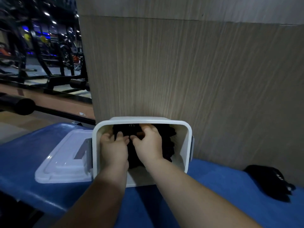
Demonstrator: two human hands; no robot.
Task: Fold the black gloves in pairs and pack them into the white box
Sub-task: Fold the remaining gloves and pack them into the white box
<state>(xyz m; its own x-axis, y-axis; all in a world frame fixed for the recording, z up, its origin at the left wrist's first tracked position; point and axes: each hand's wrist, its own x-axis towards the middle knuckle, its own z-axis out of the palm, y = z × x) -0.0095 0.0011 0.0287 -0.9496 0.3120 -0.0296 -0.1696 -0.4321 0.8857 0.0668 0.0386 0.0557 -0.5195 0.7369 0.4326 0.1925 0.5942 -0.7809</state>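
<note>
The white box [187, 129] is smooth plastic with a soft sheen. Its lid [56, 163] is the same plastic and catches glossy highlights. The black gloves [169, 137] inside look like matt knitted cloth, as does the loose glove [269, 181]. The blue counter [222, 186] has a sleek, vinyl-like shine, and the wall panel [181, 66] shows matt wood grain.

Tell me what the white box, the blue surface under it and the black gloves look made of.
White box: hard plastic, seemingly; smooth, slightly glossy, moulded rounded rim. Blue surface: probably vinyl-covered padding; soft sheen, rounded edge. Black gloves: likely knit fabric; matt, limp, with small pale print.
</note>
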